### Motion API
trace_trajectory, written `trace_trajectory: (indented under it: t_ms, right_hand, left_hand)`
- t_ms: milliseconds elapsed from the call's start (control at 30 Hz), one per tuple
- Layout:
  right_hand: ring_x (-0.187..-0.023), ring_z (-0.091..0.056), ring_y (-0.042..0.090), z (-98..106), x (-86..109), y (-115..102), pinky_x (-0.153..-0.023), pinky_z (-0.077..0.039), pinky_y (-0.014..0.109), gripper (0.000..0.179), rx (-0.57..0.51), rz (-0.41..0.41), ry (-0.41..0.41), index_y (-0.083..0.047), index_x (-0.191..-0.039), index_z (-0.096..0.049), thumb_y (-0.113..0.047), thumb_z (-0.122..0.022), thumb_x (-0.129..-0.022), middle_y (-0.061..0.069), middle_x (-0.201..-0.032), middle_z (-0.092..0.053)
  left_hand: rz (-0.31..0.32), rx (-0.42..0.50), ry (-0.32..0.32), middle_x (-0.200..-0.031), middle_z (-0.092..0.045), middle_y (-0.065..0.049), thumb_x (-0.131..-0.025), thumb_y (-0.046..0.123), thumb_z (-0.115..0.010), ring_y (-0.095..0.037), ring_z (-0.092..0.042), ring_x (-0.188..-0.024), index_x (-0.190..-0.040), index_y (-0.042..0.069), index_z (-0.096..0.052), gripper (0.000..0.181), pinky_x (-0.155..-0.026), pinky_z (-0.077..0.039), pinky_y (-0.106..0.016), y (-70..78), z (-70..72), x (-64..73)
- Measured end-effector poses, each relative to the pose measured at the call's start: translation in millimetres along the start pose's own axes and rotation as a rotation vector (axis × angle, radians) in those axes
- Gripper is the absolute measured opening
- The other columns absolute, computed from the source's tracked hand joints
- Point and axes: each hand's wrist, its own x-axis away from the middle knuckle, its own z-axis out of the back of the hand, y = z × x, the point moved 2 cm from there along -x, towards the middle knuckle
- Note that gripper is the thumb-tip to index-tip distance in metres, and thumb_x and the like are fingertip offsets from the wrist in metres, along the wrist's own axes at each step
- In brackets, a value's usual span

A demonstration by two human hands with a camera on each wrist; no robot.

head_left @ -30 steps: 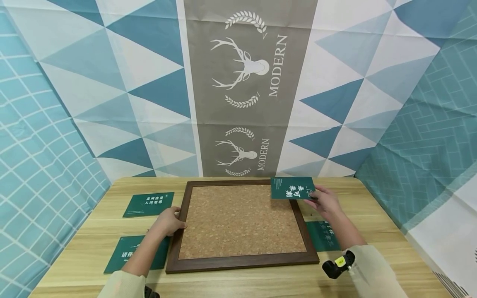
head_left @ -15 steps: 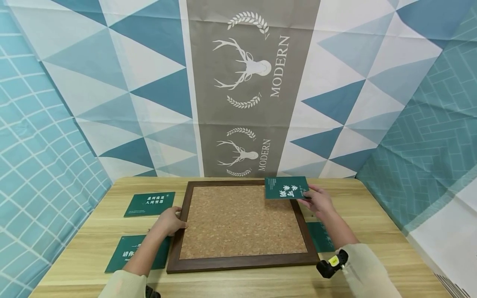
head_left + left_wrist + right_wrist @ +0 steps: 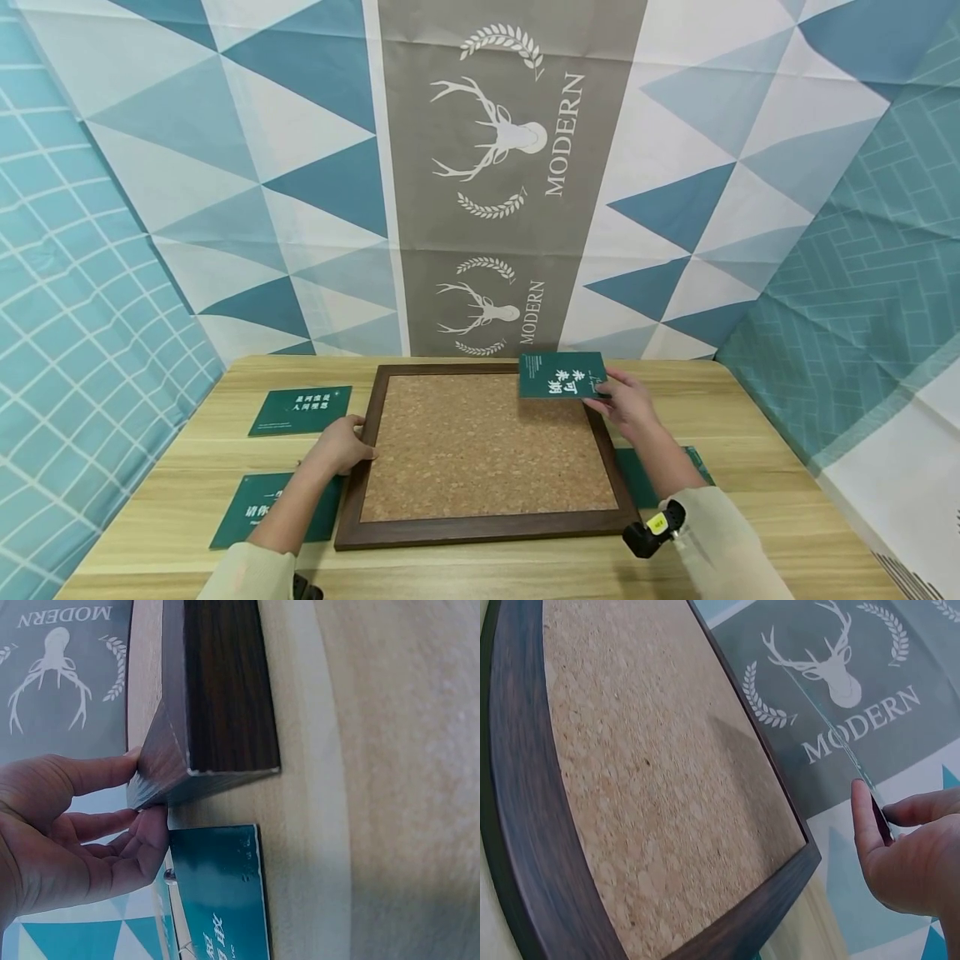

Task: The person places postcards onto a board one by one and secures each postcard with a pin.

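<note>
A cork board (image 3: pixel 480 450) with a dark brown wooden frame lies on the table. My left hand (image 3: pixel 341 446) grips the left side of that frame; the left wrist view shows the thumb on top and curled fingers against the outer side. Between thumb and fingers my right hand (image 3: pixel 630 404) pinches a dark green card (image 3: pixel 551 375) with white Chinese characters by its right edge. The card is held above the board's far right corner. Seen nearly edge-on in the right wrist view, the card (image 3: pixel 829 724) stands apart from the cork and casts a shadow on it.
Two more green cards lie left of the board, one farther back (image 3: pixel 300 412) and one nearer (image 3: pixel 247 517), partly covered by the left forearm. Another green card (image 3: pixel 633 479) is partly hidden under the right forearm. A patterned wall cloth (image 3: pixel 480 167) hangs behind the table.
My right hand has carried the green card leftward, from the frame's right edge to farther over the board's far right corner. The left hand keeps its grip on the frame.
</note>
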Motion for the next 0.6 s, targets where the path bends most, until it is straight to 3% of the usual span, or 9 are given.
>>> trace_trajectory:
  t_ms: [600]
  right_hand:
    - [-0.077,-0.061,0.011,-21,-2.6,6,-0.071,-0.056,0.023,0.055,0.000,0.013,-0.009,0.000,-0.144,-0.026,0.006,-0.043,-0.092,0.011,-0.109,-0.047]
  left_hand:
    - [0.001,0.008,-0.014,-0.118,-0.053,-0.032,-0.084,0.007,-0.065,-0.024,-0.060,-0.080,-0.138,-0.011,-0.032,0.066,-0.056,-0.046,-0.031,0.0,1.8,-0.1]
